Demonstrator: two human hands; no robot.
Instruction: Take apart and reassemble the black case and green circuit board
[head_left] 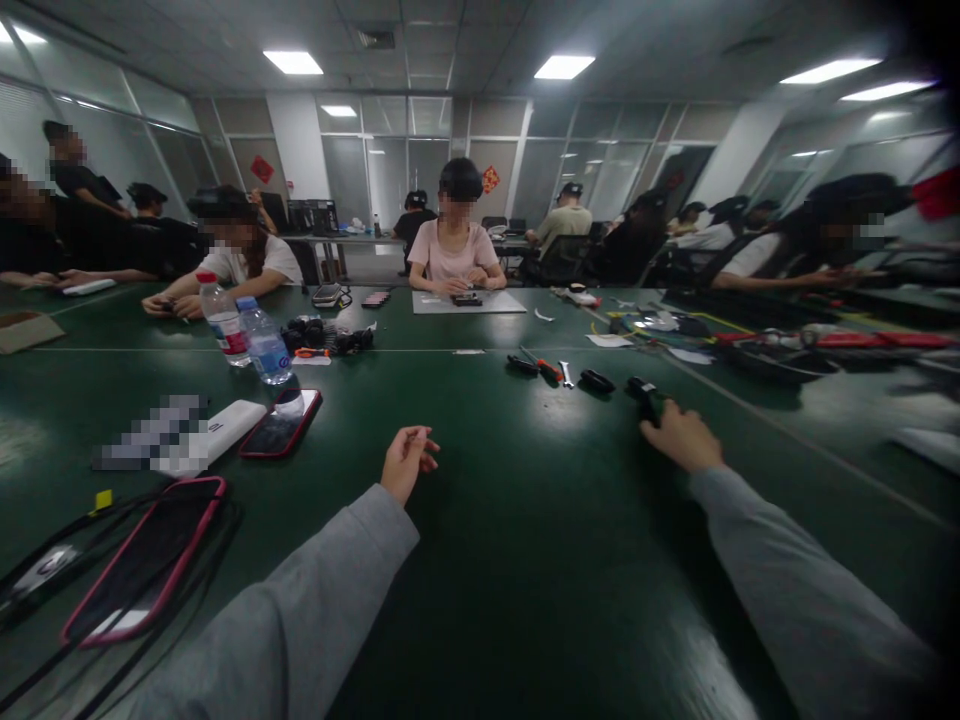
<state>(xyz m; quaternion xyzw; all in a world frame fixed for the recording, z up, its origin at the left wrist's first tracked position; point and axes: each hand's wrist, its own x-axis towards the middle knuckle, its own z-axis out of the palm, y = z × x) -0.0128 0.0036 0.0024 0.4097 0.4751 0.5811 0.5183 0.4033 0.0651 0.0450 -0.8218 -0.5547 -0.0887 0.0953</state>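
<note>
My right hand [684, 436] is at the right of the green table [510, 540], its fingers closed on the near end of a black object [643, 390]. Left of that lie a black oval item [598, 381], a small wrench [566, 375], an orange-handled screwdriver [550, 371] and another black item [522, 365]. My left hand [409, 462] hovers over the middle of the table, fingers loosely curled and apart, holding nothing. Both forearms are in grey sleeves.
Two bottles [266, 345], a phone [281, 424], a white power bank [214, 438] and a second phone [146, 565] with black cables are at the left. Tools and a red bar [862, 340] lie at the far right. Across the table sits a person [455, 245].
</note>
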